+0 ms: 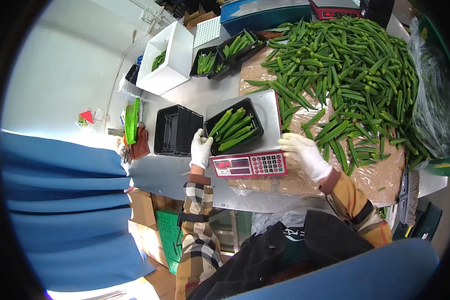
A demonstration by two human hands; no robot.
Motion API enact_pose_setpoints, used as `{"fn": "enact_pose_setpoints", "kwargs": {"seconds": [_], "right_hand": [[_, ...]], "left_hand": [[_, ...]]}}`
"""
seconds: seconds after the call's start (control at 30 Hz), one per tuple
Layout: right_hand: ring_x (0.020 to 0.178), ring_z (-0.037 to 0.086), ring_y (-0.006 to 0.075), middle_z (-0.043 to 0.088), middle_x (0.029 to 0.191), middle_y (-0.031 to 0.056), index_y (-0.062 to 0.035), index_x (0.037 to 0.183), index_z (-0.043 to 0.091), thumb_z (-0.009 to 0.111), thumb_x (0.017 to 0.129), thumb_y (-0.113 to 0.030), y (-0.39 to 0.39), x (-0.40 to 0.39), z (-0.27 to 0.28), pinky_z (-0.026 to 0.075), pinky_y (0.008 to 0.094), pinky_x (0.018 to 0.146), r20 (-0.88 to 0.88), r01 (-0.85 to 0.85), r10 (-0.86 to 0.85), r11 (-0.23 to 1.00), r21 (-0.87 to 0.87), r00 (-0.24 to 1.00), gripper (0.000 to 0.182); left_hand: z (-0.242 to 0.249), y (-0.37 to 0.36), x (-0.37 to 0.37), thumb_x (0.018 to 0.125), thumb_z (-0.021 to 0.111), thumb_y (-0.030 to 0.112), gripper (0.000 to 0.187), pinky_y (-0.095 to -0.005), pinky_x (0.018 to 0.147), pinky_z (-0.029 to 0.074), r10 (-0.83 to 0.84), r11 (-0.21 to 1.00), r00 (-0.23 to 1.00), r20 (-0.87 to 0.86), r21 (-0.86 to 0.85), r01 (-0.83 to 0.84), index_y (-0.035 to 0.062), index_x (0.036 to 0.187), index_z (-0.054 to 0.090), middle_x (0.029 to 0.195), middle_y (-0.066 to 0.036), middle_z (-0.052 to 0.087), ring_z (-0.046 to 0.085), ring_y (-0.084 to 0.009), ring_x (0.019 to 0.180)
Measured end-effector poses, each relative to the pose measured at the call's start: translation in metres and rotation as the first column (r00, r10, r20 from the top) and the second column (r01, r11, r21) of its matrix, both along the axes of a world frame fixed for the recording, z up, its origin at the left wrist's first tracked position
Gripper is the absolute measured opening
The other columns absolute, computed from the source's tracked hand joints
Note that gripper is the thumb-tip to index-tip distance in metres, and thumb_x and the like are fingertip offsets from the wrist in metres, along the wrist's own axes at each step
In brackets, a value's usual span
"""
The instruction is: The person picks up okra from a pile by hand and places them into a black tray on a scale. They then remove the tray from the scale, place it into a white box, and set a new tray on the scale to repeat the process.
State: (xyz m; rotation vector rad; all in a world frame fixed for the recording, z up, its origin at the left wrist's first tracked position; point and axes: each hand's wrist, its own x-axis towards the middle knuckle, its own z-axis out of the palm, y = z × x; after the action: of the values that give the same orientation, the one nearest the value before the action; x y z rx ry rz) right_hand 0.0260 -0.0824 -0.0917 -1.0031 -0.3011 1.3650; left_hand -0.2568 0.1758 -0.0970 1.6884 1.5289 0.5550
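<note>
A black plastic tray holding several okra pods rests on the metal plate of a digital scale. My left hand, in a white glove, grips the tray's left edge, with its thumb close to the okra ends. My gloved right hand is beside the scale's right front corner, with its fingers stretched out and nothing visible in them. Red digits glow on the scale's display, but they are too blurred to read. A large pile of loose okra lies to the right.
Stacked black trays stand left of the scale. Farther back are a white foam box and filled okra trays. Brown sheeting under clear plastic covers part of the metal table. Clear plastic bagging borders the pile; a blue curtain hangs left.
</note>
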Motion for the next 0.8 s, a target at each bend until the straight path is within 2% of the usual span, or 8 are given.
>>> {"fn": "enact_pose_setpoints", "kwargs": {"seconds": [0.07,0.27,0.33,0.4,0.47,0.53,0.67,0.8], "right_hand": [[0.094,0.066,0.0131,0.072,0.112,0.0081,-0.0025,0.126,0.061,0.053,0.103,-0.019,-0.031,0.015,-0.022,0.053,0.0265,0.081,0.014,0.095,-0.094,0.989,-0.110,0.996,0.030],[0.080,0.066,0.0115,0.072,0.103,0.0062,-0.0024,0.119,0.064,0.054,0.101,-0.014,-0.107,0.053,-0.075,0.052,0.0238,0.071,0.368,0.328,-0.235,0.920,-0.213,0.899,0.023],[0.077,0.065,0.0110,0.072,0.099,0.0056,-0.0016,0.117,0.064,0.056,0.100,-0.012,-0.113,0.063,-0.093,0.051,0.0236,0.069,0.600,0.359,-0.187,0.916,-0.181,0.778,0.021],[0.082,0.067,0.0218,0.069,0.098,0.0103,-0.0014,0.115,0.064,0.069,0.089,-0.018,-0.113,0.067,-0.098,0.053,0.0332,0.073,0.897,0.418,-0.018,0.889,-0.188,0.442,0.031],[0.086,0.066,0.0285,0.067,0.100,0.0129,-0.0021,0.115,0.064,0.075,0.083,-0.023,-0.105,0.066,-0.074,0.054,0.0383,0.077,0.957,0.421,0.283,0.877,-0.233,-0.059,0.040],[0.092,0.064,0.0333,0.063,0.102,0.0152,-0.0060,0.114,0.064,0.079,0.077,-0.028,-0.099,0.066,-0.081,0.053,0.0422,0.081,0.919,0.414,0.372,0.863,-0.290,-0.131,0.045],[0.093,0.064,0.0326,0.063,0.099,0.0142,-0.0074,0.105,0.066,0.078,0.077,-0.024,-0.101,0.082,-0.101,0.052,0.0418,0.081,0.963,0.436,0.268,0.865,-0.249,0.018,0.035],[0.086,0.067,0.0336,0.065,0.095,0.0138,-0.0079,0.095,0.067,0.077,0.075,-0.025,-0.106,0.096,-0.101,0.054,0.0432,0.074,0.884,0.362,0.435,0.862,-0.355,-0.169,0.028]], "left_hand": [[-0.053,0.010,-0.022,0.093,0.062,0.001,0.036,-0.0270,0.073,0.053,0.025,0.982,0.912,0.409,-0.180,0.054,-0.0030,0.128,0.054,0.101,-0.007,0.068,0.065,-0.0130,0.084],[0.002,-0.124,0.044,0.097,0.059,0.010,0.027,-0.0372,0.075,0.061,0.320,0.901,0.688,0.651,-0.434,-0.008,-0.0007,0.118,0.047,0.101,-0.011,0.063,0.066,-0.0215,0.083],[0.003,-0.159,0.056,0.100,0.058,0.014,0.022,-0.0370,0.078,0.059,0.268,0.851,0.636,0.724,-0.488,0.196,0.0052,0.119,0.050,0.098,-0.007,0.063,0.066,-0.0195,0.085],[0.011,-0.194,0.068,0.099,0.059,0.015,0.033,-0.0368,0.080,0.058,0.324,0.815,0.686,0.652,-0.561,0.148,0.0046,0.129,0.049,0.100,-0.008,0.064,0.066,-0.0208,0.087],[0.008,-0.223,0.067,0.099,0.061,0.016,0.046,-0.0350,0.081,0.058,0.250,0.740,0.700,0.669,-0.598,0.307,0.0013,0.140,0.046,0.103,-0.009,0.065,0.066,-0.0199,0.091],[-0.003,-0.254,0.070,0.100,0.060,0.016,0.042,-0.0295,0.081,0.057,0.140,0.682,0.800,0.583,-0.643,0.350,0.0035,0.139,0.050,0.105,-0.007,0.065,0.065,-0.0152,0.091],[-0.031,-0.303,0.076,0.102,0.056,0.022,0.044,-0.0265,0.082,0.055,-0.008,0.511,0.862,0.508,-0.739,0.440,0.0054,0.142,0.049,0.110,-0.003,0.064,0.063,-0.0103,0.091],[-0.034,-0.314,0.090,0.102,0.056,0.023,0.044,-0.0240,0.082,0.053,-0.062,0.526,0.840,0.538,-0.698,0.486,0.0069,0.143,0.049,0.111,-0.002,0.064,0.061,-0.0084,0.090]]}}
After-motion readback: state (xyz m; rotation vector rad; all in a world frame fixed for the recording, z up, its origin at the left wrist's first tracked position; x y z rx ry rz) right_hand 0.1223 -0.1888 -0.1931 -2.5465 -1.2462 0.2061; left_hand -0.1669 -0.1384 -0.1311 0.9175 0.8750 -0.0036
